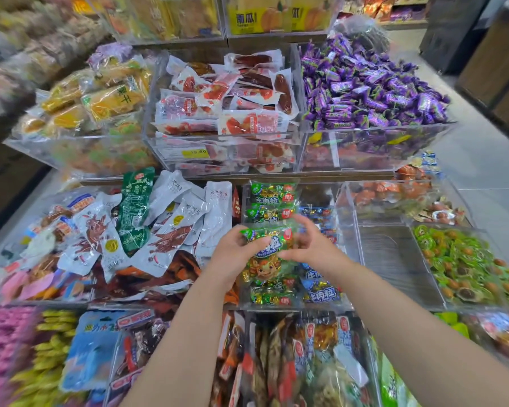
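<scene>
Head view, shop display of clear bins stacked in tiers. Both hands meet on one green bag [265,270] of beef cubes with a cartoon bull on its front, held roughly upright over the centre bin [346,221] of the middle tier. Left hand [235,254]: fingers curled round the bag's upper left edge, thumb lying across the front. Right hand [312,245]: fingers bent in on the upper right corner. They are blurred, so the exact grip is unclear, but the hand has hold of the bag. More green packs [272,201] lie in the same bin behind the held one, and blue packs [321,287] lie just beside it on the right. White pouches [188,210] fill the bin to the left. Purple sweets [370,89] are heaped in the upper tier, well apart from the hands.
</scene>
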Available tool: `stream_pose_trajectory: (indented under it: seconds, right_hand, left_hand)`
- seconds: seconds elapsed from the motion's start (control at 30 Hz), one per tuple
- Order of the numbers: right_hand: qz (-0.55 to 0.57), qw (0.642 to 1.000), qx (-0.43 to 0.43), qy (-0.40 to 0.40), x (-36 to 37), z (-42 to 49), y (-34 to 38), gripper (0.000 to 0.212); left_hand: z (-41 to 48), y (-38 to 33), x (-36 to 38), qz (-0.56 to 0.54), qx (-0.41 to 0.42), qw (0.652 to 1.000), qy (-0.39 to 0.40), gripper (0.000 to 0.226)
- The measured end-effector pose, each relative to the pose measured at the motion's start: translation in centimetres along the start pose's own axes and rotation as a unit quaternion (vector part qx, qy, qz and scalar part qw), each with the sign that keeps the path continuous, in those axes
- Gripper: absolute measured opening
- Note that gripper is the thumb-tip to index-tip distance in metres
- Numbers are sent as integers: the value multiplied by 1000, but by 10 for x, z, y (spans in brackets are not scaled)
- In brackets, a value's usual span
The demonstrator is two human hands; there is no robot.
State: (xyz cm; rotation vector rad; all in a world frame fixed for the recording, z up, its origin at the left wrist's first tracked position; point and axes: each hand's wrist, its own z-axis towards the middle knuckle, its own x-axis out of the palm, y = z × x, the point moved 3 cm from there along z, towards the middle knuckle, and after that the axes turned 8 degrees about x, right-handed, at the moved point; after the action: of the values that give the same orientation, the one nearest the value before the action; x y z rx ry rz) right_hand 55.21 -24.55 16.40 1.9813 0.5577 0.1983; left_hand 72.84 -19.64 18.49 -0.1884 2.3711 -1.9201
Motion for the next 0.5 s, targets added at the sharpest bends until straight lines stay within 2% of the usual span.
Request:
stream_pose_trajectory:
  seconds: [0.07,0.17,0.23,0.3,0.33,0.4,0.5]
  right_hand:
    - [-58,998,23,17,1,3,-8,69]
    - [-57,995,-5,-80,-5,9,-14,43]
    - [-74,989,-27,-123,-8,12,-19,39]
    - [-97,988,-34,-119,-3,16,-25,40]
    - [-110,986,-35,-116,3,18,-27,41]
    - [-149,978,-39,-138,11,22,-28,51]
    - [-203,956,-39,-207,11,26,-30,72]
  left_hand:
    - [-2,-4,1,73,10,997,16,30]
    - [0,-13,-11,191,57,978,-59,44]
    - [-2,-20,-17,232,103,963,-89,43]
    - [-3,-28,-13,291,151,942,-68,40]
    - [-1,-32,-9,340,179,922,-56,44]
    - [11,-37,2,482,221,848,-17,73]
    - [34,-27,17,663,165,724,98,124]
